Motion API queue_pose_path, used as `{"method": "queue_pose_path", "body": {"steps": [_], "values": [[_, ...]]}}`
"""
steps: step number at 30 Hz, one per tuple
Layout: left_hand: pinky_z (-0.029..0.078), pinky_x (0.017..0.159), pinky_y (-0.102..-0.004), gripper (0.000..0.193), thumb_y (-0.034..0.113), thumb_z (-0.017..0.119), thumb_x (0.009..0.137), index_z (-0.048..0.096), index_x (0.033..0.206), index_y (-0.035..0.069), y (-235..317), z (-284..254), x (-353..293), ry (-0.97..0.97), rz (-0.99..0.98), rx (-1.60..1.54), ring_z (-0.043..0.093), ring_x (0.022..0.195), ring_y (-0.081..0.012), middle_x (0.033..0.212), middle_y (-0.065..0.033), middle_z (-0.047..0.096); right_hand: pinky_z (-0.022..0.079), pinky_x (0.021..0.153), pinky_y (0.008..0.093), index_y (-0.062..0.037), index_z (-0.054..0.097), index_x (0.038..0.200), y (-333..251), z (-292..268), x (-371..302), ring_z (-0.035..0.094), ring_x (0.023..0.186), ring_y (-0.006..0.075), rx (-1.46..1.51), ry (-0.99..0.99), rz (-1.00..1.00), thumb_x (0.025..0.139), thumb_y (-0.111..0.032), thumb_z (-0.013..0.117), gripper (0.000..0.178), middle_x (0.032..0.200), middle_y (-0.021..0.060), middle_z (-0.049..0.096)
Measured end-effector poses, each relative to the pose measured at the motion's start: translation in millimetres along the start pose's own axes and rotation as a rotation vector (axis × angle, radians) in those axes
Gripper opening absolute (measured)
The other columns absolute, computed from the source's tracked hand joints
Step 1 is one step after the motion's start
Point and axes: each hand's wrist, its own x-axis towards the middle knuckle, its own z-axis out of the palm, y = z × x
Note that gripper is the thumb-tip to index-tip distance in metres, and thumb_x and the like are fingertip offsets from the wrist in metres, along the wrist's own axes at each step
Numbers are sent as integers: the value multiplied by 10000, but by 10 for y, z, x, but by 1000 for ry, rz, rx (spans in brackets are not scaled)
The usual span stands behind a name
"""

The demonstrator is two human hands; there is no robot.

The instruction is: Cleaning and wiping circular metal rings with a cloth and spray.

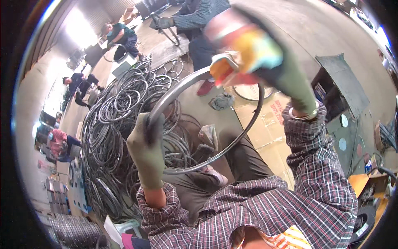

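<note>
I hold up a thin metal wheel rim (176, 90) in front of me, tilted, above my lap. My left hand (146, 154), in a greenish glove with dark fingers, is closed around the rim's left side. My right hand (286, 72), gloved the same way and smeared by motion, grips a bunched multicoloured rag (255, 47). The rag covers the upper right of the rim. Its folds hide most of the right fingers.
A big heap of rims (112, 124) lies to my left. Flattened cardboard (265, 133) with another ring is on the floor ahead. Close in front, a co-worker's gloved hand (166, 23) holds a rim. A dark metal box (342, 83) stands right; several people work farther left.
</note>
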Motion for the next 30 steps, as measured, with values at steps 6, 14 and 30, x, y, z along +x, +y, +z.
{"method": "queue_pose_path", "body": {"steps": [6,14,30], "values": [[381,513,-318,196,172,643,955,585,897,-6,-93,-86,-105,31,-49,-29,396,572,-125,636,-124,481,537,793,381,-50,562,1267,480,360,-84,676,921,308,-415,-44,-36,726,-128,739,575,1073,171,666],[384,543,-338,224,188,648,951,591,921,-26,-158,-84,4,-58,-100,81,399,601,-142,642,-124,476,509,802,326,-12,561,1234,1224,373,-827,642,882,183,-104,218,258,788,-113,692,475,959,58,656],[328,532,-281,224,180,620,967,587,898,-31,-7,2,-52,-10,-2,12,380,613,-87,645,-27,443,520,571,292,13,534,1194,1125,389,-899,644,648,151,-12,336,329,828,-142,664,419,837,84,667]]}}
